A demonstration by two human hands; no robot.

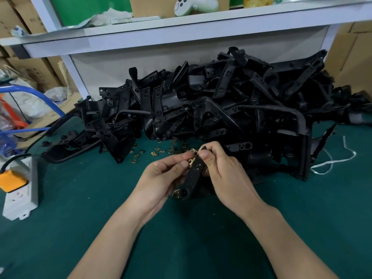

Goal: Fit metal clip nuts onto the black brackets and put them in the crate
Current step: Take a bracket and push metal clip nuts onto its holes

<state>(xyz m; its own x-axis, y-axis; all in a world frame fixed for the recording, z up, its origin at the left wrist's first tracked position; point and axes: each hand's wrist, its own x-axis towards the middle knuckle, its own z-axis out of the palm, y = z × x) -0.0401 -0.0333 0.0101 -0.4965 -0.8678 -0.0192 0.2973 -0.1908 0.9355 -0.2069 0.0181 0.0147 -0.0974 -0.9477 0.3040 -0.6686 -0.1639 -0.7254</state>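
I'm mid-fitting: my right hand [223,172] grips the black bracket [193,178] above the green mat [80,198], my left hand [161,178] pinches a clip nut [190,162] against its edge; next I'd push it fully home

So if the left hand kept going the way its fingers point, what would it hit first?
The black bracket, practically touching it: the left hand pinches a clip nut against its edge. Just beyond, probably, the right hand.
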